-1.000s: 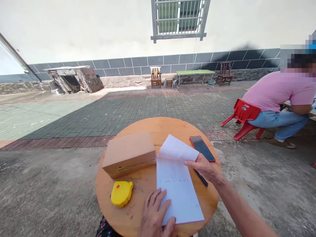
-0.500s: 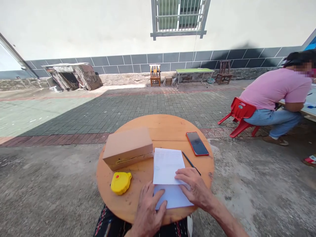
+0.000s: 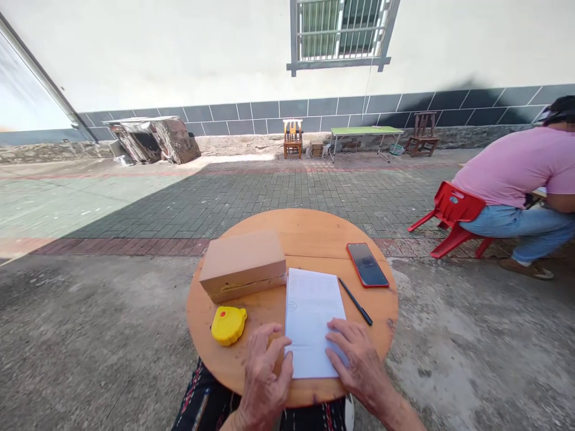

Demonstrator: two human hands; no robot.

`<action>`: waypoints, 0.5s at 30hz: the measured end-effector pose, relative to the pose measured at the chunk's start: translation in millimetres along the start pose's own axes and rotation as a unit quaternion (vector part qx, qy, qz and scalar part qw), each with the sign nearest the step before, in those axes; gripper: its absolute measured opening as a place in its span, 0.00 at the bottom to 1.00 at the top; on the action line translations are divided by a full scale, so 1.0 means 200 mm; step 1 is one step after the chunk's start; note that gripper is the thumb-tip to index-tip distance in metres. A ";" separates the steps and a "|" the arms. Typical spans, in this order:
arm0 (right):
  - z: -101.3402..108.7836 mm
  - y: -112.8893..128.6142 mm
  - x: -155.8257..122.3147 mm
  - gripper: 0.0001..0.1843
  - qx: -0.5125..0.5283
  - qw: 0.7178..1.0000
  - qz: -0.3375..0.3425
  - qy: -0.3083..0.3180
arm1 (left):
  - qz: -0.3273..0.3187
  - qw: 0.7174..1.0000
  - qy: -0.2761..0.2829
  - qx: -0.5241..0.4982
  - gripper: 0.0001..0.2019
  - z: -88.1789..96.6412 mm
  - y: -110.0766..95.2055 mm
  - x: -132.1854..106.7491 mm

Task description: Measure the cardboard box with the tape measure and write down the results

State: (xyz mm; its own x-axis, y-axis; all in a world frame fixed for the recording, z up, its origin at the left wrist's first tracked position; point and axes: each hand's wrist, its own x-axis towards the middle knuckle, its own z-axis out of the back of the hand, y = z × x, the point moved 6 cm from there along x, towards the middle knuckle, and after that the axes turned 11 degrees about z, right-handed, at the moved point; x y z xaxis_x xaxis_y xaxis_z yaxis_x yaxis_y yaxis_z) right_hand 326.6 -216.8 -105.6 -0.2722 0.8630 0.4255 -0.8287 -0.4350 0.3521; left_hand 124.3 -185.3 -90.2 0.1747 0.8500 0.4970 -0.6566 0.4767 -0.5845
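Observation:
White paper (image 3: pixel 312 305) lies on the round wooden table in front of me, with a faint crease across its lower part and a small stamp-like mark at its left. My left hand (image 3: pixel 266 372) is at the paper's lower left edge, fingers apart, fingertips by the edge. On the right side of the sheet rests my right hand (image 3: pixel 360 362), its fingers stretched out flat. Neither hand grips anything. Just right of the paper is a black pen (image 3: pixel 356 301). A yellow tape measure (image 3: pixel 229 326) sits beyond my left hand.
A cardboard box (image 3: pixel 245 260) stands on the left of the round table (image 3: pixel 309 224). A phone with a red edge (image 3: pixel 367 264) lies at the right. Farther right, a person in a pink shirt (image 3: pixel 516 164) sits on a red plastic chair (image 3: pixel 462 203).
The upper sheet, which ended partway down over another page, now reaches the lower edge. Both hands have shifted to the paper's sides. The view has turned slightly left.

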 end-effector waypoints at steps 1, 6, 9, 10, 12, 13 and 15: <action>-0.01 0.00 -0.01 0.09 -0.005 1.000 0.003 -0.007 | 0.001 1.000 -0.011 0.010 0.09 0.02 0.01 0.03; -0.02 0.00 -0.01 0.09 -0.007 1.000 0.011 -0.008 | 0.031 0.990 -0.064 0.124 0.22 0.15 0.05 0.28; -0.01 0.00 0.00 0.08 -0.004 1.000 0.009 -0.003 | 0.015 0.978 -0.055 0.202 0.27 0.19 0.11 0.45; -0.01 0.00 0.00 0.08 -0.003 1.000 0.009 -0.003 | 0.010 0.974 -0.045 0.221 0.28 0.19 0.14 0.50; -0.01 0.00 -0.01 0.08 -0.003 1.000 0.008 -0.006 | -0.002 0.968 -0.025 0.250 0.28 0.18 0.21 0.58; -0.01 0.00 -0.01 0.09 -0.004 1.000 0.009 -0.009 | -0.008 0.965 -0.016 0.263 0.28 0.16 0.24 0.61; -0.01 0.00 -0.01 0.09 -0.006 1.000 0.014 -0.017 | -0.018 0.956 0.001 0.293 0.27 0.14 0.30 0.66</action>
State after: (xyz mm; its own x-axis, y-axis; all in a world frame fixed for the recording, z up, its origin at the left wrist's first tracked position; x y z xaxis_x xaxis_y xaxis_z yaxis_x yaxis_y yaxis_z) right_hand 326.5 -217.9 -107.8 -0.2793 0.8410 0.4634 -0.8267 -0.4561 0.3294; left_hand 87.0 -50.1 -41.3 0.2061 0.8358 0.5089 -0.9481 0.2992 -0.1074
